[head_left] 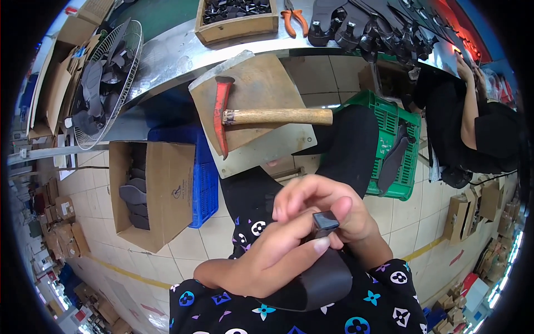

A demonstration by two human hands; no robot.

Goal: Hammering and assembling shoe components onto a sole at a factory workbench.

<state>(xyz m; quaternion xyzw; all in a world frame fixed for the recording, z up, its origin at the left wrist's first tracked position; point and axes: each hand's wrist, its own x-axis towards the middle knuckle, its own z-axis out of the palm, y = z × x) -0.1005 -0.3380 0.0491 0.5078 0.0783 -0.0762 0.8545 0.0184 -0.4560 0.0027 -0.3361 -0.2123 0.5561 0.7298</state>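
Head view — left hand (275, 253) grasps the dark sole (328, 283); right hand (336, 195), grip unclear, should keep the black tip (326, 221) square.

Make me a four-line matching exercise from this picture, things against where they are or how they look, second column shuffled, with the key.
1. Hammer
2. Pliers
3. Wooden tray
4. Black block

A. Filled with small black pieces
B. Between the left hand and the right hand
C. Red head, lying across the tan board
D. Orange handles, lying on the metal bench

Pairs: 1-C, 2-D, 3-A, 4-B
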